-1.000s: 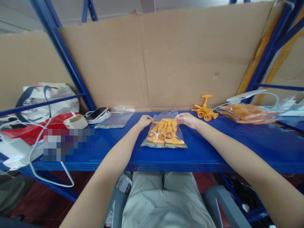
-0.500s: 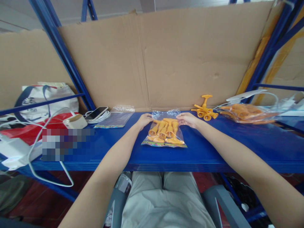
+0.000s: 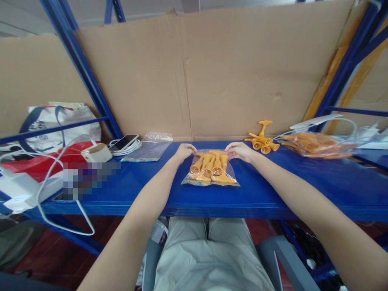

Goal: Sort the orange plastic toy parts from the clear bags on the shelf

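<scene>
A clear plastic bag (image 3: pixel 185 178) lies on the blue shelf in front of me, with several yellow-orange, horn-shaped plastic pieces (image 3: pixel 207 165) inside. Its printed, colourful edge faces me. At the bag's far left corner, my left hand (image 3: pixel 184 152) is closed with its fingertips pinching the plastic. My right hand (image 3: pixel 240 152) grips the far right corner between thumb and fingers. The bag's far edge runs between both hands, just beyond the pieces.
Loose yellow-orange pieces (image 3: pixel 263 141) stand at the back right, beside another filled bag (image 3: pixel 312 144). To the left lie a flat clear bag (image 3: pixel 147 150), a phone (image 3: pixel 125 142) on a coiled white cable, a white charger (image 3: pixel 97 153) and a red bag (image 3: pixel 45 163). Cardboard (image 3: pixel 242 72) walls the back.
The bag's clear far end, which stuck out beyond the pieces, now looks folded down between my hands. Both hands stay at its far corners.
</scene>
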### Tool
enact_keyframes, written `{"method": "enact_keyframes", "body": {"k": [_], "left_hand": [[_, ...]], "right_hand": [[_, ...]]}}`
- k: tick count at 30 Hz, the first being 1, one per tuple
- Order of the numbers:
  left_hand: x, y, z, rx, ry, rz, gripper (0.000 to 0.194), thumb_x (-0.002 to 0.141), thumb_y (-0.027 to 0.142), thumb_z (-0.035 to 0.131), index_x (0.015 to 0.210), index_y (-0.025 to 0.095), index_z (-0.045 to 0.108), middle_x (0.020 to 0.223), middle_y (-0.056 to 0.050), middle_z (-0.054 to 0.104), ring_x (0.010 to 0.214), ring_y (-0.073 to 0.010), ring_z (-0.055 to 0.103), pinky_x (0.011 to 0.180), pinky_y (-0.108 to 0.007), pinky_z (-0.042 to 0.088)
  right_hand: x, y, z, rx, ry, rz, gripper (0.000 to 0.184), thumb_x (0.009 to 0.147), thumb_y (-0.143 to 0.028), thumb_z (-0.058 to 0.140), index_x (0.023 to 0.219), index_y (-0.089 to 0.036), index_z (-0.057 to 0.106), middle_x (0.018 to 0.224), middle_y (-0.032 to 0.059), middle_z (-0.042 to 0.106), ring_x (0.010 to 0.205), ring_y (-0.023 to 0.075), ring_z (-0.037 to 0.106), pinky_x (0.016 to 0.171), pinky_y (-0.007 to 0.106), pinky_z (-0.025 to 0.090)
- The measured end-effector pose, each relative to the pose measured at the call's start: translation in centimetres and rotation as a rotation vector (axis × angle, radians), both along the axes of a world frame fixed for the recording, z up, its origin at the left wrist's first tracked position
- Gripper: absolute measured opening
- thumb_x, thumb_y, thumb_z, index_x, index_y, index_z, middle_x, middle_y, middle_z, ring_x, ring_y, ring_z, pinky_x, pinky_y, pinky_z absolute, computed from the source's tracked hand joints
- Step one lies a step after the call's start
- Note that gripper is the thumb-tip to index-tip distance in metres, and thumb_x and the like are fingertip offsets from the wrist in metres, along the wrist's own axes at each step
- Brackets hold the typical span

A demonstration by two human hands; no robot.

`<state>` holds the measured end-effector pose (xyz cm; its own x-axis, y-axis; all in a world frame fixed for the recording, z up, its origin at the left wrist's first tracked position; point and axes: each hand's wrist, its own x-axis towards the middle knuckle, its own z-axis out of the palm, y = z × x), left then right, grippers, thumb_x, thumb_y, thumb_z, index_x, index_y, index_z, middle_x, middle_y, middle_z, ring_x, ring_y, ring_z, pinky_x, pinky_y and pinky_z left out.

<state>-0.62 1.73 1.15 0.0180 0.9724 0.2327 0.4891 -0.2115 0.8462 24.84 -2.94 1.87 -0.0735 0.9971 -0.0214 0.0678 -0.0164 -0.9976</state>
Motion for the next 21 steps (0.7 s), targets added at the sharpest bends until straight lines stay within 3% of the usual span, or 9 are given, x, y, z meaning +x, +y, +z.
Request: {"method": "enact_keyframes", "body": {"k": [4, 7, 12, 17, 21], "left_hand": [[-0.1, -0.2, 0.2, 0.096, 0.228, -0.05, 0.024, 0.055, 0.003, 0.05, 0.047, 0.021, 0.063, 0.052, 0.002, 0.062, 0.066, -0.0167, 0.063, 0.078, -0.03, 0.051], [-0.2, -0.5, 0.5, 0.179, 0.402, -0.088, 0.027, 0.056, 0.002, 0.048, 0.045, 0.022, 0.063, 0.058, 0.0, 0.066, 0.073, -0.0192, 0.066, 0.082, -0.029, 0.051], [-0.1, -0.7, 0.7, 0.293, 0.551, -0.115, 0.027, 0.059, 0.003, 0.048, 0.049, 0.022, 0.063, 0.071, -0.002, 0.07, 0.081, -0.0197, 0.066, 0.084, -0.028, 0.05], [0.1, -1.1, 0.8, 0.421, 0.597, -0.117, 0.027, 0.066, 0.001, 0.048, 0.057, 0.02, 0.065, 0.081, -0.007, 0.069, 0.089, -0.0223, 0.064, 0.087, -0.031, 0.049], [0.2, -1.5, 1.1, 0.521, 0.592, -0.128, 0.03, 0.069, -0.002, 0.046, 0.06, 0.02, 0.063, 0.086, -0.008, 0.068, 0.095, -0.0228, 0.062, 0.091, -0.031, 0.048]], "right_hand": [[-0.1, -0.1, 0.0, 0.066, -0.092, 0.046, 0.026, 0.069, 0.006, 0.061, 0.056, -0.016, 0.056, 0.051, -0.0007, 0.062, 0.049, 0.0099, 0.061, 0.059, 0.022, 0.054], [-0.4, -0.3, 0.3, 0.138, -0.284, 0.049, 0.029, 0.067, 0.009, 0.05, 0.052, -0.017, 0.055, 0.047, -0.0021, 0.059, 0.047, 0.0086, 0.058, 0.053, 0.018, 0.045], [-0.6, -0.5, 1.1, 0.203, -0.487, 0.068, 0.032, 0.074, 0.001, 0.044, 0.049, -0.017, 0.055, 0.047, -0.0008, 0.059, 0.047, 0.0094, 0.056, 0.05, 0.019, 0.038], [0.0, -0.5, 0.9, 0.257, -0.605, 0.11, 0.041, 0.091, -0.023, 0.049, 0.05, -0.018, 0.053, 0.045, -0.0002, 0.054, 0.043, 0.0096, 0.051, 0.05, 0.021, 0.038], [-0.1, 0.2, -0.1, 0.353, -0.629, 0.057, 0.039, 0.079, -0.049, 0.072, 0.063, -0.019, 0.053, 0.053, -0.0011, 0.058, 0.051, 0.0109, 0.054, 0.052, 0.022, 0.041]]}}
